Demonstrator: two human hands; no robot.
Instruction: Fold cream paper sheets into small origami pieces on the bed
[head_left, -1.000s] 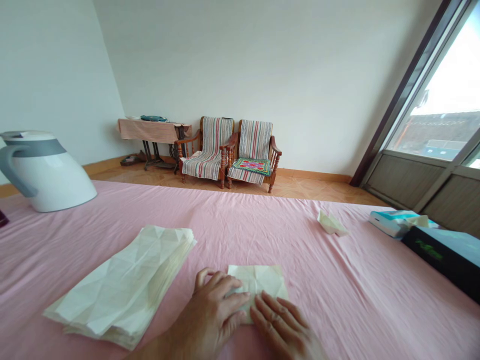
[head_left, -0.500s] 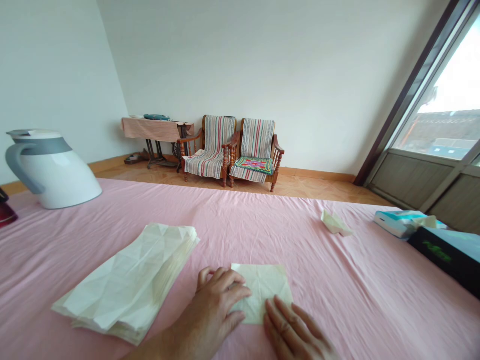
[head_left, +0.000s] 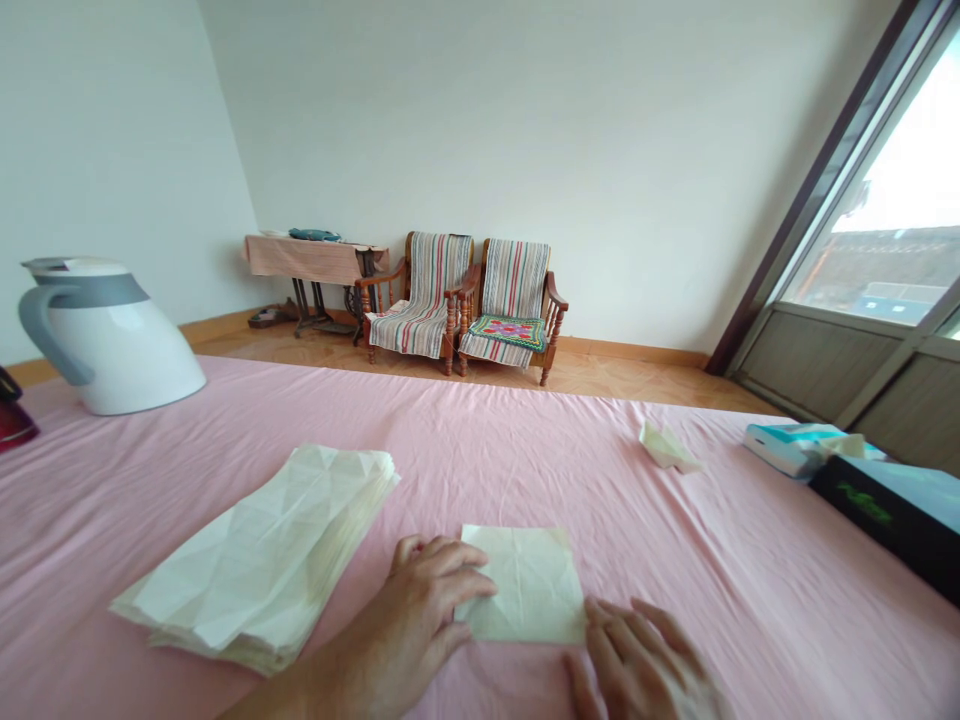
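A pale, creased square of folded paper [head_left: 525,585] lies flat on the pink cloth in front of me. My left hand [head_left: 427,605] rests on its left edge, fingers slightly bent and apart, with the thumb by the lower left corner. At the lower right corner is my right hand [head_left: 637,650], its fingers stretched out beside the paper's edge and somewhat blurred. Left of my hands lies a thick stack of creased paper sheets [head_left: 262,550]. Farther off to the right sits a small folded paper piece [head_left: 666,447].
A white and grey jug [head_left: 135,350] stands at the left, near a partly visible dark red object [head_left: 13,415]. A tissue packet [head_left: 787,450] and a black box [head_left: 877,510] are at the right. Beyond the pink cloth [head_left: 480,440] stand two wooden armchairs [head_left: 551,310].
My right hand has slid right, off the paper's surface to its lower right corner. The left hand has shifted slightly left, uncovering more of the square.
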